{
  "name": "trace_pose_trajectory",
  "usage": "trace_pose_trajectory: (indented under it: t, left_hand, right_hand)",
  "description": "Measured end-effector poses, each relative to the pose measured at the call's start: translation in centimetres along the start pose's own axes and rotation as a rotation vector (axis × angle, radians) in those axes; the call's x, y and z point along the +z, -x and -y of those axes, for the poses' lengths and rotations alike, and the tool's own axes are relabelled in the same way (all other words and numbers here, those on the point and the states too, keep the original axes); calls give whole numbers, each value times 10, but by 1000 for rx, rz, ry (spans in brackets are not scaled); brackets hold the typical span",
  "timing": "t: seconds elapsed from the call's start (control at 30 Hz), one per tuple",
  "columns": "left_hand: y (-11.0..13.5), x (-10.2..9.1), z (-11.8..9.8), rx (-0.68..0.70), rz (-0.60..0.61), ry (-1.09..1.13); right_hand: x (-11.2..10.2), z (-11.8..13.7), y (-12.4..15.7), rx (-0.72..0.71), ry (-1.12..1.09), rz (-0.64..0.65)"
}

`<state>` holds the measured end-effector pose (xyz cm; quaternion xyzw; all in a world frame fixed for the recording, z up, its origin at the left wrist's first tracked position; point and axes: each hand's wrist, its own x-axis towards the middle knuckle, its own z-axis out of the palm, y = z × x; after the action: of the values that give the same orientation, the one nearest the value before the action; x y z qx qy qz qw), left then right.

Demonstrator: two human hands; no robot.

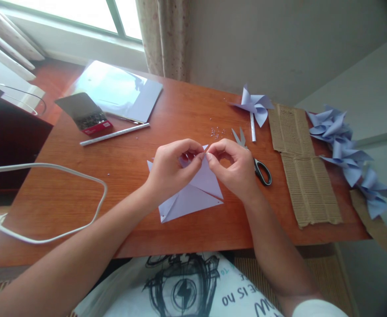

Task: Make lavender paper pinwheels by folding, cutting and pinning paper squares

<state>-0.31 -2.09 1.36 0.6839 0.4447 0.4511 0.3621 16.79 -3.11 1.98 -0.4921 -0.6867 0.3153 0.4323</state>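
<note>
A light purple square of paper (191,203), slit from its corners toward the middle, lies on the table in front of me. Small dark holes show near some of its corners. My left hand (176,165) pinches at the paper's far corner with thumb and forefinger. Against it, my right hand (235,165) is closed in a pinch at the same corner, the fingertips of both hands nearly touching. Anything tiny between the fingertips is hidden. Just beyond my right hand lie scissors (262,172) with black handles, blades apart.
Small bits (217,133) are scattered beyond my hands. A finished pinwheel (254,105) on a white stick, corrugated cardboard (307,189) and several more pinwheels (345,154) lie right. Left are an opened box (96,127), a rolled paper stick (114,134), a shiny folder (147,99) and a white cable (104,189).
</note>
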Motion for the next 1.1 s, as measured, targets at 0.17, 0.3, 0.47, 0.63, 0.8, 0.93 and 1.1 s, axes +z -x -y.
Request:
trace_pose_trajectory:
  t: [0.17, 0.3, 0.47, 0.63, 0.8, 0.93, 1.1]
  left_hand:
    - [-1, -1, -1, 2, 6, 2]
    - [-1, -1, -1, -13, 1, 22]
    - [-1, -1, -1, -20, 10, 29]
    - [-1, -1, 2, -1, 5, 18]
    - [-1, -2, 2, 20, 17, -7]
    - [-1, -2, 1, 34, 14, -48]
    - [1, -2, 1, 91, 6, -175]
  right_hand:
    - [0, 0, 0, 15, -6, -1]
    - [1, -2, 0, 24, -29, -11]
    - [0, -4, 0, 19, -43, -18]
    - [-1, -2, 0, -29, 10, -19]
    - [-2, -1, 0, -85, 93, -12]
    - [-2, 0, -1, -115, 156, -8]
    - [-2, 2, -1, -141, 223, -10]
